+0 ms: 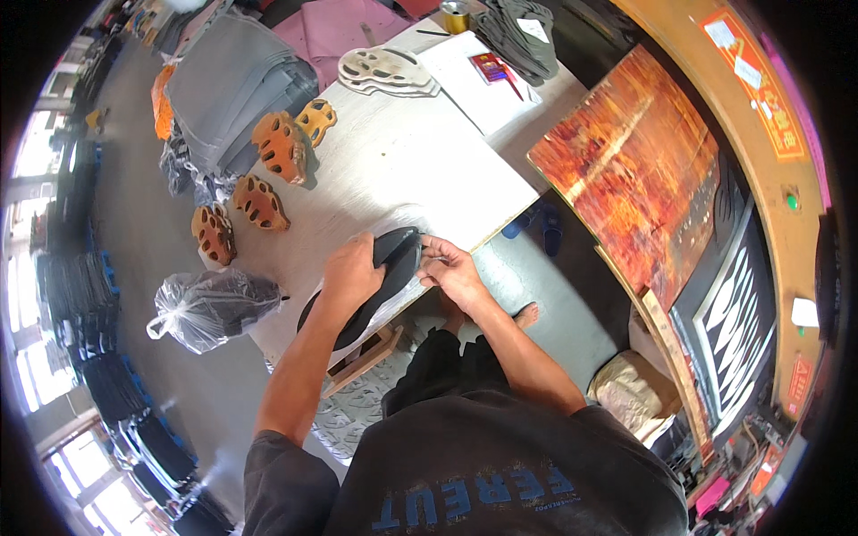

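Note:
Thin black pieces shaped like shoe soles [399,259] lie together at the table's near edge, tilted, with their rounded far ends slightly apart. My left hand [351,272] is closed around their left side, thumb along the top. On the other side, my right hand [454,273] has its fingers bent in a pinch at the edge near the far end. More black material reaches back under my left forearm; how many pieces there are I cannot tell. Beneath them is the pale worktable [393,170].
Several orange-brown sole-shaped forms with holes [280,147] stand at the table's left. Farther back lie white forms [382,70], grey sheets [234,94] and a tin can [455,16]. A clear plastic bag [213,308] sits at the left corner; a stained board [630,170] is at right.

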The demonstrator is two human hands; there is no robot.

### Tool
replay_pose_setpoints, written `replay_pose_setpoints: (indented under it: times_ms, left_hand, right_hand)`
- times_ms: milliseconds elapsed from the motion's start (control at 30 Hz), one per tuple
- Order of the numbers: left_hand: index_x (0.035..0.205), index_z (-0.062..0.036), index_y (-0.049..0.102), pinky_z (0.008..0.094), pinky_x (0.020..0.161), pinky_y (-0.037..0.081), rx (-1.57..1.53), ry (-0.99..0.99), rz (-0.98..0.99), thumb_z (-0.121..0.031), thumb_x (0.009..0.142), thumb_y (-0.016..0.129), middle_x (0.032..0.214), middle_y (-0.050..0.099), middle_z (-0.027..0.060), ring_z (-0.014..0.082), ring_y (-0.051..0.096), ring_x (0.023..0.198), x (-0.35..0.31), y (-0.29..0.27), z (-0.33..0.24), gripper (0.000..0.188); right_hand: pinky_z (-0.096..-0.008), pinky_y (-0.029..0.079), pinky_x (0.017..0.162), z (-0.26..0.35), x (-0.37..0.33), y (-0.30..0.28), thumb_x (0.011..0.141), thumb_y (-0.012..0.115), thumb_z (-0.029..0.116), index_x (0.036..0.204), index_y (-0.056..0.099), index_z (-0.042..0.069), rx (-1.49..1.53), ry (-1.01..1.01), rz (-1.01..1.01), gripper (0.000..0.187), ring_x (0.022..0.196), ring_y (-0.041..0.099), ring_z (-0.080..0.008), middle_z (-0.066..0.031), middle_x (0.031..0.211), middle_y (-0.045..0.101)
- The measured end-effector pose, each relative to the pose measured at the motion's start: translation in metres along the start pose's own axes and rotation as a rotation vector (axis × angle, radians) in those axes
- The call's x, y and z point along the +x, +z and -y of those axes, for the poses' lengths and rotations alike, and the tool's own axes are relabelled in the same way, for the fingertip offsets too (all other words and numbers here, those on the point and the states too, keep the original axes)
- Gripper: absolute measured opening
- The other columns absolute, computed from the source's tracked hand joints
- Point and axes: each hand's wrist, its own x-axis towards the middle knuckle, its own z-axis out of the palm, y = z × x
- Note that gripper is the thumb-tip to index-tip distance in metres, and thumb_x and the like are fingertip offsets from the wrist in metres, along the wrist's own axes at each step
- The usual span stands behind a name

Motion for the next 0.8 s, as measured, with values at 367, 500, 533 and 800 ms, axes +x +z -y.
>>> replay_pose_setpoints:
  times_ms: [367,500,533,800]
  left_hand:
    - [0.112,0.0013,0.069,0.0519,0.089,0.059,-0.044,0.095,-0.122,-0.017,0.084,0.086,0.105,0.074,0.0264,0.0467,0.072,0.101,0.003,0.020,0.012,0.037]
    - [0.113,0.0013,0.068,0.0523,0.091,0.058,-0.013,0.116,-0.121,-0.021,0.085,0.085,0.108,0.074,0.0254,0.0470,0.071,0.103,0.004,0.024,0.013,0.039]
    - [0.119,0.0013,0.067,0.0515,0.093,0.057,-0.032,0.089,-0.076,-0.020,0.086,0.085,0.112,0.073,0.0265,0.0468,0.071,0.106,0.005,0.023,0.013,0.043]
    - [0.169,-0.0087,0.035,0.0459,0.118,0.046,-0.563,-0.057,0.240,-0.020,0.085,0.080,0.159,0.051,0.0302,0.0450,0.053,0.146,-0.004,-0.026,0.005,0.096]
  right_hand:
    - [-0.0299,0.061,0.083,0.011,0.000,0.003,0.100,0.057,-0.006,0.161,0.055,0.009,-0.085,-0.022,0.053,0.063,0.091,0.068,-0.0137,-0.0046,0.114,0.070]
    - [-0.0296,0.060,0.083,0.014,0.001,0.006,0.101,0.056,-0.004,0.162,0.054,0.009,-0.099,-0.027,0.063,0.062,0.091,0.067,-0.0134,-0.0041,0.113,0.070]
    - [-0.0296,0.060,0.083,0.014,0.001,0.006,0.102,0.056,-0.003,0.162,0.053,0.009,-0.079,-0.017,0.072,0.062,0.091,0.067,-0.0135,-0.0039,0.113,0.069]
    - [-0.0294,0.062,0.084,0.008,-0.007,0.003,0.100,0.060,-0.009,0.165,0.048,0.011,-0.064,-0.101,0.049,0.069,0.086,0.069,-0.0143,-0.0021,0.122,0.062]
